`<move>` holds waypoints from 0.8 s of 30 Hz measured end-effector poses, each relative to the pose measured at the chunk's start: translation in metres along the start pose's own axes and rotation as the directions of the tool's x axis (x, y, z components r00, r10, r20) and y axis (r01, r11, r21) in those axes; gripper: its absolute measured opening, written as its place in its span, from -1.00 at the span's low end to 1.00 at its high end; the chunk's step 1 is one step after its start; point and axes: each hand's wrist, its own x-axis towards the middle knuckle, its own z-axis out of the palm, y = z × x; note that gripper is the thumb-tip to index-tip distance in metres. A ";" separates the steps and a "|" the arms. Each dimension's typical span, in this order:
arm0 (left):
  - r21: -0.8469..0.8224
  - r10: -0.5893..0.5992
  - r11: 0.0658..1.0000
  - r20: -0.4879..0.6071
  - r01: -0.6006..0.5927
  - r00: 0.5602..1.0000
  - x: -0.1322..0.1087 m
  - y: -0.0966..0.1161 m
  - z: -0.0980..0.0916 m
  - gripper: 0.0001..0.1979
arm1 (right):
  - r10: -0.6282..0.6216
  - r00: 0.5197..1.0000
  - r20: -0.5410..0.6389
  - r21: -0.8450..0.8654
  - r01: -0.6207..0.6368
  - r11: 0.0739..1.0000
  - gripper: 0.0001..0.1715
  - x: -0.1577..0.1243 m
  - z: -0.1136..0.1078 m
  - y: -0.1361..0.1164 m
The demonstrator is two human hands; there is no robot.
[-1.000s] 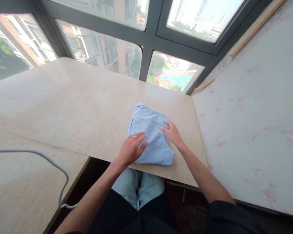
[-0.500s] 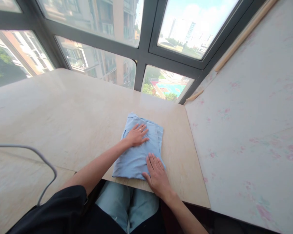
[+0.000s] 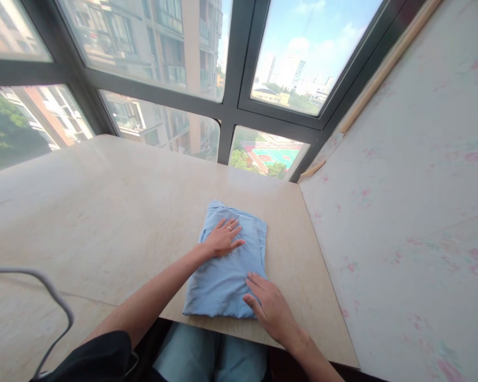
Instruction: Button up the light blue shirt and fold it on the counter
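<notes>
A light blue piece of clothing (image 3: 223, 286), folded into a rough rectangle, lies near the front edge of the pale tabletop; it looks like a shirt, though its kind is not certain. My left hand (image 3: 224, 239), with a ring on one finger, rests flat on its upper middle, fingers spread. At the lower right edge of the cloth is my right hand (image 3: 271, 306), fingers stretched out and thumb apart, its fingertips over the fabric. Neither hand grips anything. Small wrinkles run across the lower part of the cloth.
The pale tabletop (image 3: 123, 212) reaches back to windows with a dark grey frame (image 3: 228, 106). A wall with a faded floral pattern (image 3: 402, 212) borders it on the right. A grey cable (image 3: 59, 300) curves over the left front.
My right hand has shifted slightly right and turned, its fingers now pointing more to the left. My left hand stays on the cloth. The whole view has tilted up a little.
</notes>
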 end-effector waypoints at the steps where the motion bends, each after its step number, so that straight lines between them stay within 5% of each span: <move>1: -0.002 -0.005 1.000 -0.003 0.005 1.000 -0.002 0.002 -0.001 -0.35 | 0.039 0.999 -0.017 0.053 -0.038 0.998 -0.54 0.009 -0.005 0.002; 8: 0.041 -0.038 0.998 -0.058 0.040 0.998 -0.026 0.025 0.003 -0.40 | 0.162 0.963 -0.213 0.238 -0.109 0.965 -0.57 0.102 -0.006 0.013; 14: 0.032 -0.045 0.998 -0.075 0.047 0.996 -0.033 0.033 0.007 -0.34 | 0.242 0.954 -0.176 0.091 -0.229 0.969 -0.46 0.171 0.014 0.038; 19: 0.014 -0.057 0.998 -0.089 0.059 0.994 -0.034 0.034 0.009 -0.32 | 0.312 0.943 -0.115 -0.052 -0.319 0.946 -0.39 0.183 0.023 0.064; 24: -0.002 -0.065 0.998 -0.097 0.065 0.993 -0.034 0.036 0.009 -0.33 | 0.300 0.938 -0.174 0.046 -0.296 0.954 -0.39 0.172 0.038 0.081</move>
